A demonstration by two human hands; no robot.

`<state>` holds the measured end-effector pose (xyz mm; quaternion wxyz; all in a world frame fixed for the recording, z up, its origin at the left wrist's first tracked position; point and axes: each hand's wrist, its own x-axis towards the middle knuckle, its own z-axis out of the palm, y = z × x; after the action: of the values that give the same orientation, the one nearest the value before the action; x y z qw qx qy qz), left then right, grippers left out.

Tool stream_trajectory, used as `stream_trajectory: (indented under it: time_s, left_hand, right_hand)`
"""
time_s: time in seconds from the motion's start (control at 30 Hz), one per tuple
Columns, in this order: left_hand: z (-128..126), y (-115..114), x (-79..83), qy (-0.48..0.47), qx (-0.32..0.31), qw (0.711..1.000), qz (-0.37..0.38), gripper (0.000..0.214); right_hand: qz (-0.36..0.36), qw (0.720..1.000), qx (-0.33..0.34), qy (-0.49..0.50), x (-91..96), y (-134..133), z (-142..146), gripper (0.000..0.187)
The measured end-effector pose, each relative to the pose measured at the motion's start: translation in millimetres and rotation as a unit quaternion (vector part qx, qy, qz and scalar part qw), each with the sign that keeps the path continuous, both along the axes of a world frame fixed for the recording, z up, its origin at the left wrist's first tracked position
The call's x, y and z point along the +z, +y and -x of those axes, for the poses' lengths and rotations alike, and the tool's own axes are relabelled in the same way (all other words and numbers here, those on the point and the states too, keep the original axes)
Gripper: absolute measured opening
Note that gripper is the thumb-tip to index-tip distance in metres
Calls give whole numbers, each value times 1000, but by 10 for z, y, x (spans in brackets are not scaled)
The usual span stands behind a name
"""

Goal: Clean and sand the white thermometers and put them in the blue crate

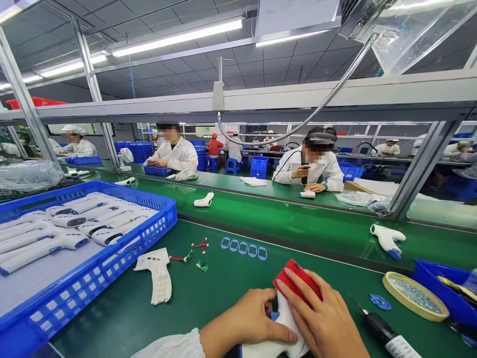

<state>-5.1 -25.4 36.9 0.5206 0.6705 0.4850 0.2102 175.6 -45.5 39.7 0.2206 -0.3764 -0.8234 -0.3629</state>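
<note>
While your right hand [316,318] is pinching a red pad [298,283] against the white pistol-shaped housing [286,328] and your left hand [246,320] is gripping its flank, just above the green bench mat [149,318], you appear to be seating the pad; even pressure seems called for.

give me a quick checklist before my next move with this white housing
1. Left hand holding the white plastic housing: ok, fingers wrap its side.
2. Right hand on the red piece: ok, fingers rest across it.
3. Blue part at the housing's edge: cannot tell if seated.
4. Green circuit board and red wires: cannot tell if joined.
5. Electric screwdriver: ok, lying on the green mat right of the hands.
</note>
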Motion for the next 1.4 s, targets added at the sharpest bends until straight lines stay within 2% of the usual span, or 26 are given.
stream_trajectory:
  time_s: [0.17,0.3,0.43,0.57,0.73,0.87,0.97,1.03,1.17,1.3,1.4]
  left_hand:
    - [-27,-13,21,-106,-56,993,26,44]
    - [-31,10,-20,-50,-30,998,12,42]
    - [-20,37,-56,-75,-73,994,4,45]
    - [-16,22,-35,-52,-51,997,23,47]
    - [-33,10,-7,-124,-88,988,16,49]
    - [-26,31,-31,-69,-62,995,28,45]
    - [-22,32,-22,-75,-76,994,8,42]
    - [-23,26,2,-73,-77,994,2,39]
    - [-22,12,48,-12,-44,999,10,38]
    - [-21,3,44,-34,-68,997,-6,38]
    - [-19,3,24,-18,-62,998,1,40]
  right_hand:
    - [-16,999,20,-24,57,-56,30,37]
    - [14,999,-16,29,85,-101,67,34]
    - [32,998,-3,46,90,-138,93,28]
    - [49,996,-28,62,94,-146,107,27]
    - [7,999,3,39,76,-115,89,26]
    - [17,998,-23,50,91,-98,94,27]
    - [32,998,-15,45,95,-127,111,27]
    - [55,997,-13,48,103,-141,122,27]
    - [103,991,-51,72,126,-146,137,29]
    - [118,991,-27,61,132,-161,144,28]
    - [131,987,-48,81,141,-163,152,28]
